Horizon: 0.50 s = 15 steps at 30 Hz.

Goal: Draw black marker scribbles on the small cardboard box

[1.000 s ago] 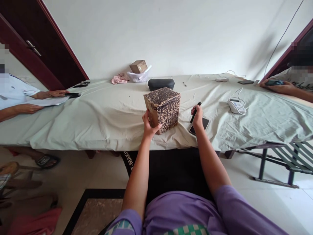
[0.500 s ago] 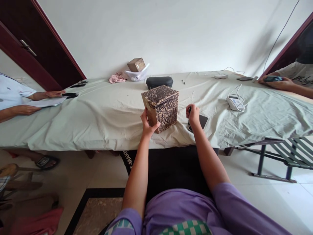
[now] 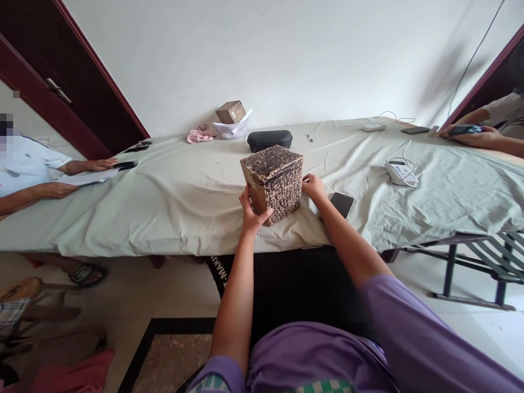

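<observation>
— How do our hands sit?

— Our left hand is cupped half open against the near left corner of the patterned box, thumb up along its edge, fingers pressed on the side we cannot see. Our right hand lies loosely curled against the box's right face, fingertips touching it. We cannot tell whether anything is tucked in that palm.

— And the box itself?

— It is a cube, dark brown over tan with a dense scribbled pattern, the top darker and bordered by a pale rim. It stands upright near the front edge of the cloth-covered table, turned so one corner points at us.

— What lies around it?

— A dark phone lies flat just beside our right wrist. A black case sits behind the box. At the left end, another person's hands rest on papers.
</observation>
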Each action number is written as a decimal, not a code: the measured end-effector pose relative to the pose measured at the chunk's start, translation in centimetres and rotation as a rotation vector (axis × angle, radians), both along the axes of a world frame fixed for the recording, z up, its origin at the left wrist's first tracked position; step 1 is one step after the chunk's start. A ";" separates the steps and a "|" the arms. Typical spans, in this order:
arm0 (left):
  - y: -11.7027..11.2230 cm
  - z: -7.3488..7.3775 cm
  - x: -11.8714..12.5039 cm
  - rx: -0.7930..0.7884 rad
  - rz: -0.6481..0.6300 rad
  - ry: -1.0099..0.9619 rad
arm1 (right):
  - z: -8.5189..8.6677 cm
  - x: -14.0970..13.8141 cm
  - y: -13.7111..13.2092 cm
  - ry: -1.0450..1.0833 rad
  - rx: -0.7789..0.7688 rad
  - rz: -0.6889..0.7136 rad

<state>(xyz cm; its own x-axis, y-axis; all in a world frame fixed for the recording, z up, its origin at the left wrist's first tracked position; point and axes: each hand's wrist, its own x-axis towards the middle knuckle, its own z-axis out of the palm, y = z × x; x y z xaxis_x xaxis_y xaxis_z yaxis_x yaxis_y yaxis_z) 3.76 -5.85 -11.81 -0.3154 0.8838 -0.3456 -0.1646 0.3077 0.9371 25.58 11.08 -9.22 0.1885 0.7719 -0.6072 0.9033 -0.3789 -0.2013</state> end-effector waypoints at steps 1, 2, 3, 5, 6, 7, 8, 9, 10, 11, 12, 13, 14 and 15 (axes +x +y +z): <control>0.0 0.1 0.0 0.003 -0.004 0.001 | 0.7 0.4 -0.1 -0.012 0.015 0.013; 0.0 0.1 0.0 0.005 -0.004 0.004 | 1.6 0.8 -0.4 -0.020 0.042 0.029; 0.0 0.2 -0.1 0.004 -0.007 0.005 | 2.9 1.2 -0.9 -0.023 0.089 0.049; 0.0 0.2 -0.1 -0.007 -0.011 0.011 | 6.1 2.3 -2.8 -0.018 0.242 0.103; -0.1 0.2 -0.1 -0.013 -0.012 0.014 | 8.0 2.9 -4.3 -0.016 0.356 0.135; -0.1 0.1 -0.1 -0.014 -0.014 0.017 | 10.0 3.7 -6.2 -0.025 0.454 0.155; 0.0 0.0 0.0 -0.012 -0.014 0.020 | 12.0 4.5 -8.5 -0.041 0.529 0.172; 0.0 -0.1 0.0 -0.006 -0.011 0.023 | 14.1 5.5 -11.1 -0.068 0.577 0.190; 0.0 -0.2 0.0 0.003 -0.006 0.027 | 16.0 6.6 -13.8 -0.109 0.599 0.205; 0.0 -0.4 0.1 0.013 -0.001 0.031 | 17.8 7.7 -16.7 -0.161 0.603 0.204; 0.0 -0.5 0.1 0.025 0.004 0.037 | 19.5 8.9 -19.4 -0.205 0.562 0.177; 0.0 -0.6 0.2 0.037 0.004 0.043 | 20.9 9.9 -21.9 -0.227 0.508 0.106; 0.0 -0.7 0.2 0.046 0.005 0.051 | 22.2 10.8 -24.1 -0.232 0.446 -0.002; 0.0 -0.6 0.2 0.052 0.004 0.058 | 23.3 11.3 -26.0 -0.219 0.354 -0.138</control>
<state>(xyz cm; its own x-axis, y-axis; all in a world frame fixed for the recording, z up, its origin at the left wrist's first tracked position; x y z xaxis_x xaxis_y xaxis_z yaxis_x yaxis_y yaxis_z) 3.95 -5.87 -12.45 -0.3375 0.8985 -0.2807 -0.1108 0.2582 0.9597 36.92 -14.88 14.09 0.3991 0.8839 -0.2437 0.8849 -0.4410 -0.1502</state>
